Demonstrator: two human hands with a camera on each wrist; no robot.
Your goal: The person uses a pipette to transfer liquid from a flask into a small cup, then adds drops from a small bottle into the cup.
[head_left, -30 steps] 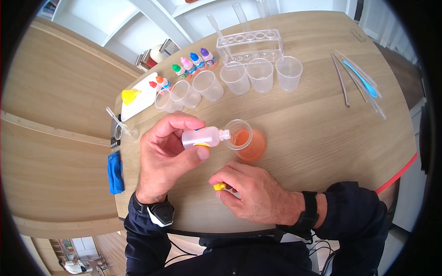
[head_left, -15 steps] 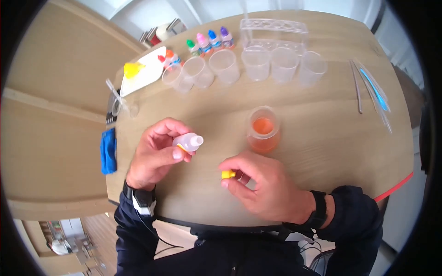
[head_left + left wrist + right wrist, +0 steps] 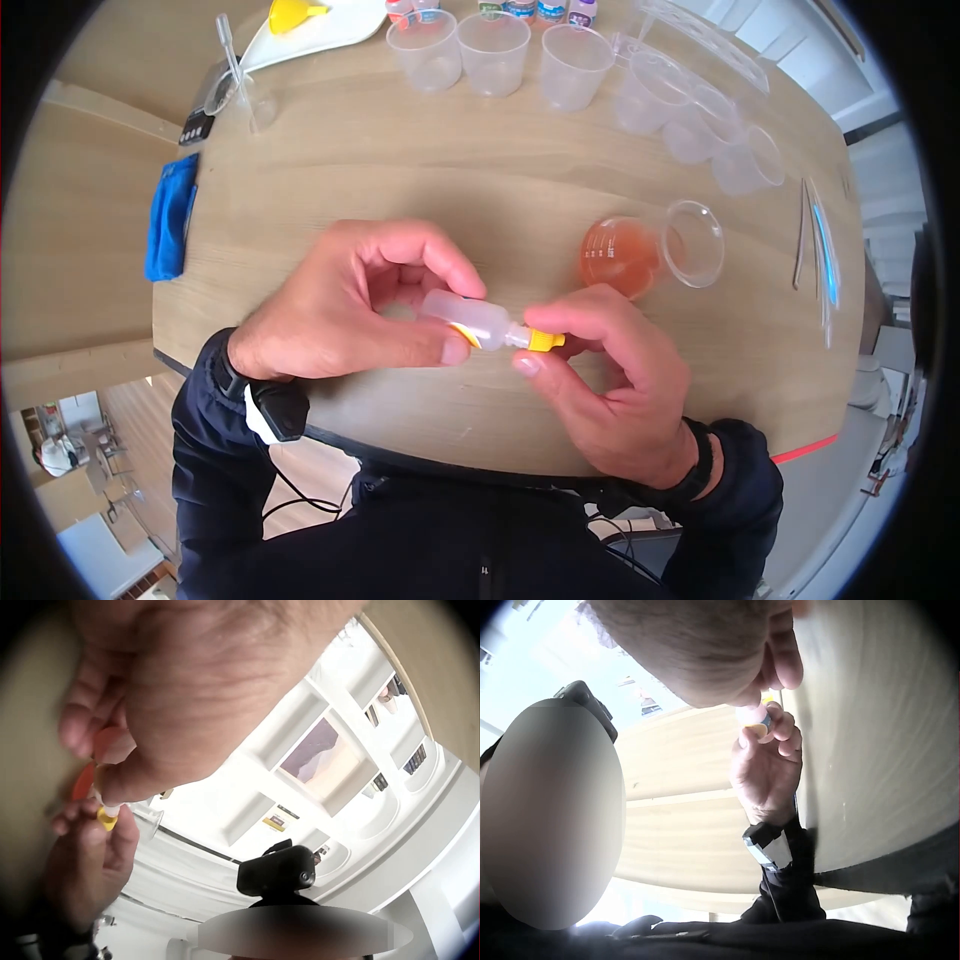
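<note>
In the head view my left hand (image 3: 350,300) holds a small translucent dropper bottle (image 3: 472,318) between thumb and fingers, tilted with its nozzle to the right. My right hand (image 3: 635,390) pinches a yellow cap (image 3: 546,341), which sits at the nozzle's end. The left wrist view also shows the yellow cap (image 3: 107,818) between the right hand's fingers. From the right wrist the bottle (image 3: 756,724) appears with a blue and yellow label. Beyond the right hand stands a clear conical flask (image 3: 615,255) with printed marks and orange liquid inside.
Several clear plastic cups (image 3: 578,68) stand in a row at the back, with dropper bottles (image 3: 520,10) behind them. A white tray (image 3: 330,30) bears a yellow funnel (image 3: 292,14). A blue cloth (image 3: 172,215) lies at the left edge; thin stirring tools (image 3: 826,255) lie right.
The left hand has moved the bottle away from the flask's mouth toward the right hand. The yellow cap, earlier apart in the right hand, is now at the bottle's nozzle.
</note>
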